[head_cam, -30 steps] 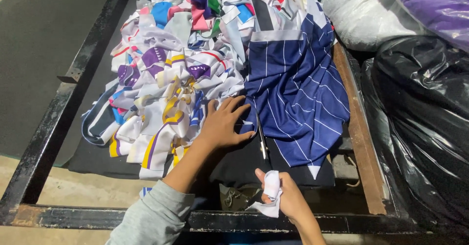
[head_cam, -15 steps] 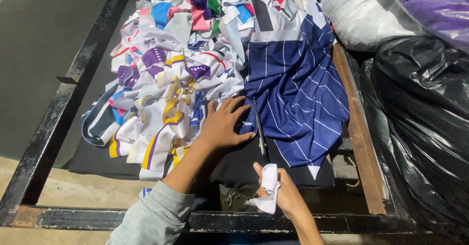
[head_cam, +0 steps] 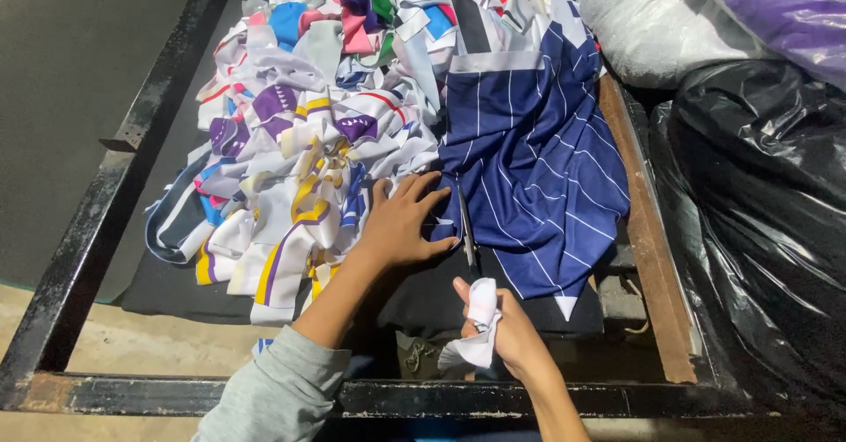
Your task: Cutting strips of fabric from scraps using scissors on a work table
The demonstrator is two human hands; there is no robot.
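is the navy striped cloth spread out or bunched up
Mostly spread out: the navy striped cloth lies flat across the black table, with soft folds near its top edge. The left hand presses beside its edge.

Strong daylight from above-left washes the pale fabric scraps (head_cam: 300, 169) and ground; glare streaks the black plastic bag (head_cam: 758, 222). Deep shadow pools beneath the navy cloth (head_cam: 538, 160). Focus stays sharp, edges slightly bowed.

We are seeing three stuffed bags lying along the right side: a glossy black plastic bag (head_cam: 758, 222) bulging beside the wooden edge, a white sack (head_cam: 656, 23) sitting behind it at the top, and a purple bag (head_cam: 784, 10) resting in the top right corner, touching both. We are seeing no labels, signs or screens.
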